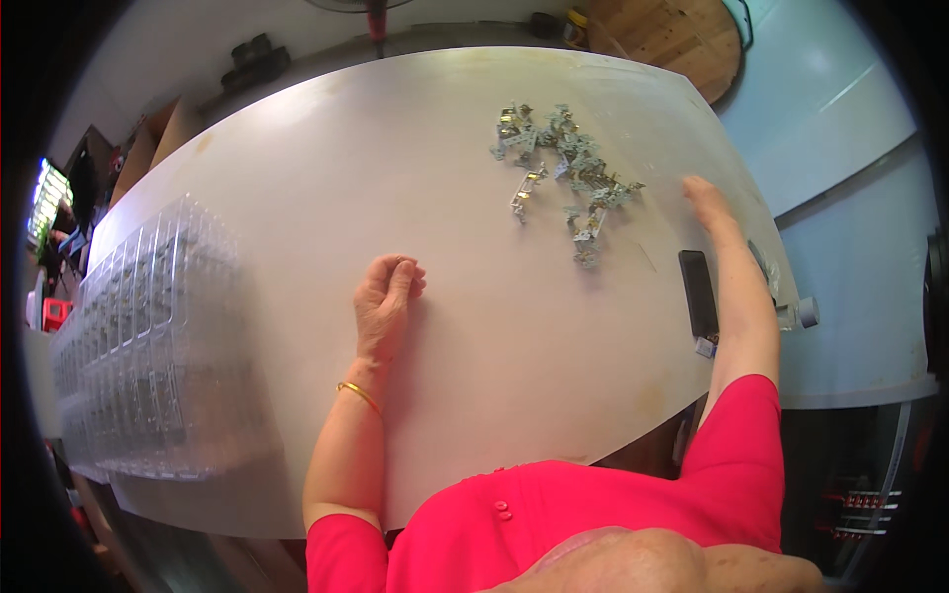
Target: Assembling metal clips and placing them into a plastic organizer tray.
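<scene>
Over the middle of the white table (474, 395), my left hand (386, 301) is closed, its thumb pressed against curled fingers. Whatever it may hold is hidden. My right hand (705, 203) is stretched out near the table's right edge, to the right of a loose pile of small metal parts (588, 168); its fingers are too unclear to read. Those parts are silvery grey with some brass-coloured pieces. One small metal piece (529, 191) lies at the pile's left side, near its other parts.
A tall stack of clear plastic trays (148, 346), with small parts inside, stands at the left. By my right forearm lie a black phone-like slab (698, 295), a small box (705, 346) and a clear bottle with a pale cap (808, 312). A round wooden top (672, 40) stands beyond the far edge.
</scene>
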Demonstrator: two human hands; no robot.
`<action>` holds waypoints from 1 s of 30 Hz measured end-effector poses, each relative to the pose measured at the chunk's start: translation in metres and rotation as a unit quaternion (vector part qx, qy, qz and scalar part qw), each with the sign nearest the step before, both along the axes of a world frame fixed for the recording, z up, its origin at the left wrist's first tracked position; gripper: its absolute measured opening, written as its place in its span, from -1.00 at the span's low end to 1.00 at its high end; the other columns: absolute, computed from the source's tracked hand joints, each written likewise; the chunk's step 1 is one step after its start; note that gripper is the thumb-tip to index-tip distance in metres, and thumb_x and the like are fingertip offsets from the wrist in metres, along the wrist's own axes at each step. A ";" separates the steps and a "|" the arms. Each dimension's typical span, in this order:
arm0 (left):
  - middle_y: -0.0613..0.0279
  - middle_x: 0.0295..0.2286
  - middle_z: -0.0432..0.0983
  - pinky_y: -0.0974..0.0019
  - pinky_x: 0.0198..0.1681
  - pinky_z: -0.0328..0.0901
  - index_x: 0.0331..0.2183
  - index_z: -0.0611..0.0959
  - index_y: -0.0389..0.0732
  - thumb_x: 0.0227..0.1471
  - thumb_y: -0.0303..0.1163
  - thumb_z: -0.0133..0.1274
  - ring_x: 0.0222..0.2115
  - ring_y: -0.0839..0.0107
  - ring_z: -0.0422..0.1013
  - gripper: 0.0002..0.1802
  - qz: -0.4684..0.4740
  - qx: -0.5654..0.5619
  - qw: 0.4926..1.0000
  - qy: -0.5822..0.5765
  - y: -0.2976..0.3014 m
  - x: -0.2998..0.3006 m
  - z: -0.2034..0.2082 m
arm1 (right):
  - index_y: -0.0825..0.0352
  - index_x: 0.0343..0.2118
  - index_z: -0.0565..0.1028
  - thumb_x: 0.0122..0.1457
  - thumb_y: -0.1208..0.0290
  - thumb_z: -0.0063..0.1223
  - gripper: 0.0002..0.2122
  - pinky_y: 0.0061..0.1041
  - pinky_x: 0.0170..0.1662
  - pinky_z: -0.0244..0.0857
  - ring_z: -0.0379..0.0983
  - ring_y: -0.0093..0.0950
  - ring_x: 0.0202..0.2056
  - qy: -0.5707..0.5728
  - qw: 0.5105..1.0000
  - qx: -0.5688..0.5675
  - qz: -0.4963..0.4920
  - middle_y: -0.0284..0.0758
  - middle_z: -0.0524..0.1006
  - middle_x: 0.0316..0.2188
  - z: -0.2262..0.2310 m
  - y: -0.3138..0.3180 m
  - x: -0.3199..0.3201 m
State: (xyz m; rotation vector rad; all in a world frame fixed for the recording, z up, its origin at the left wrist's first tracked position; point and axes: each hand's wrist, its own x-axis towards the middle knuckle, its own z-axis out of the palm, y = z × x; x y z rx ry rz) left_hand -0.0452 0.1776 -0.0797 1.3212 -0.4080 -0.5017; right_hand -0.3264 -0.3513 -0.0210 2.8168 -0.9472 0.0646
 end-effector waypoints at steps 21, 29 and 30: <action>0.27 -0.51 0.55 0.41 -0.33 0.40 -0.32 0.60 -0.28 0.20 -0.38 0.01 -0.47 0.55 0.46 -0.83 -0.017 -0.011 0.998 -0.061 -0.011 0.006 -0.018 | 0.33 -0.10 0.48 0.18 0.61 0.00 -0.78 -0.37 -0.02 0.44 0.50 -0.18 -0.04 -0.113 0.899 -0.105 0.409 -0.16 0.52 -0.03 0.160 0.314 0.145; 0.29 -0.54 0.53 0.39 -0.37 0.37 -0.35 0.58 -0.26 0.18 -0.40 -0.02 -0.50 0.54 0.43 -0.85 -0.021 -0.043 0.997 -0.062 -0.025 0.005 -0.024 | 0.35 -0.14 0.48 0.07 0.71 0.04 -0.73 -0.36 -0.11 0.47 0.54 -0.19 -0.12 -0.163 0.817 -0.087 0.546 -0.19 0.54 -0.07 0.200 0.485 0.236; 0.29 -0.54 0.53 0.39 -0.37 0.37 -0.35 0.59 -0.25 0.18 -0.40 -0.02 -0.51 0.53 0.43 -0.85 -0.022 -0.044 0.997 -0.066 -0.029 0.005 -0.026 | 0.35 -0.17 0.49 0.04 0.72 0.04 -0.73 -0.35 -0.14 0.47 0.54 -0.18 -0.15 -0.168 0.801 -0.093 0.567 -0.21 0.54 -0.08 0.203 0.501 0.245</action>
